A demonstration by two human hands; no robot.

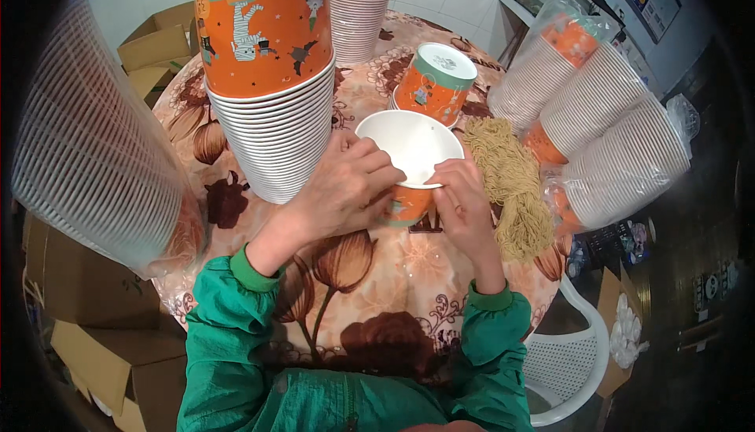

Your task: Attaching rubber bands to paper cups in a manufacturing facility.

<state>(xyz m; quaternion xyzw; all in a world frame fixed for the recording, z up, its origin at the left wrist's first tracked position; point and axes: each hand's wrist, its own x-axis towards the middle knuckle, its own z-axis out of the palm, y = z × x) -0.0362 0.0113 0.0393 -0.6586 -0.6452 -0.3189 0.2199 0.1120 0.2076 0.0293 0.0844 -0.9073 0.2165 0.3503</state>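
Note:
Both hands are at a paper tub [409, 205], orange and green outside and white inside, whose open mouth tilts towards me. My left hand [354, 180] has its curled fingers closed at the left of the near rim. On the right of the rim, my right hand [462, 197] grips with thumb and fingers. Whether a small thing is between the fingers cannot be seen. Just right of the tub lies a loose hank of tan string [515, 188]. An upside-down printed tub [436, 82] stands behind.
A tall stack of nested tubs [271, 137] rises left of my hands, with another stack [362, 11] behind. Plastic-wrapped stacks [605, 129] lie at right, and one wrapped stack [102, 149] leans at far left. Cardboard boxes [118, 345] and a white chair [566, 361] flank the flowered tablecloth [417, 275].

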